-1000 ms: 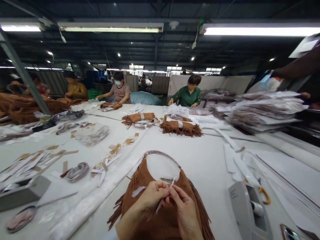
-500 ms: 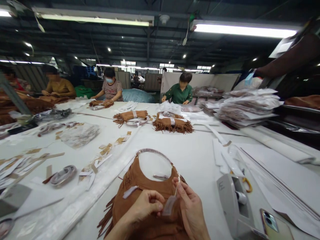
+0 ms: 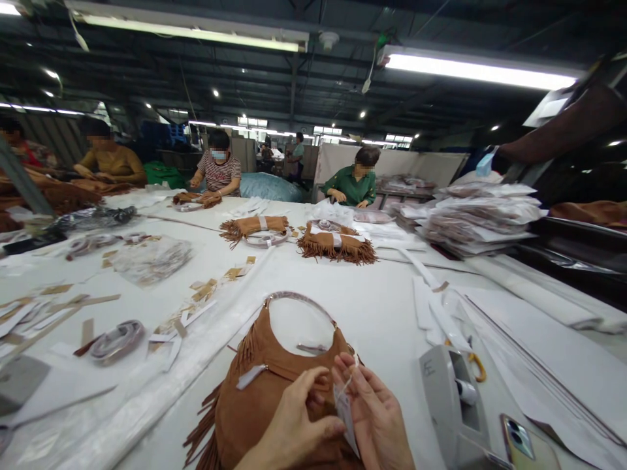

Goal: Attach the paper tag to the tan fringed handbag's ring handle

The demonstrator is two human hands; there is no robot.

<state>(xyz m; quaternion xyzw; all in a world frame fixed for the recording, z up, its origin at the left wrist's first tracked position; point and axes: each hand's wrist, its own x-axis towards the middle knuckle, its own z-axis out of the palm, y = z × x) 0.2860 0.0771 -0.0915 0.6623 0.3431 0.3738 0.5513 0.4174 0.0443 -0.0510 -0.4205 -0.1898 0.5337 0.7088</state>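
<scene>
A brown fringed bag [image 3: 255, 405] lies on the white table, its wrapped handle [image 3: 304, 299] arching away from me. Over the bag's front, my right hand [image 3: 375, 405] pinches a thin white string [image 3: 349, 382], from which a clear plastic-covered tag [image 3: 344, 412] hangs. Beside the tag is my left hand [image 3: 301, 418], thumb and fingers curved apart with nothing visible between them. A pale wrapped zipper pull [image 3: 252, 376] rests on the bag's left part.
Two folded fringed bags [image 3: 263, 225] [image 3: 337, 243] lie farther back. A grey tape dispenser [image 3: 453, 391] and a phone [image 3: 524, 440] are at right, near stacked wrapped packages [image 3: 482, 215]. Paper strips [image 3: 29, 320] litter the left. Several people work across the table.
My left hand has let go of the tag and opened beside it. The tag has shifted right and turned edgewise against my right hand, which still holds the string.
</scene>
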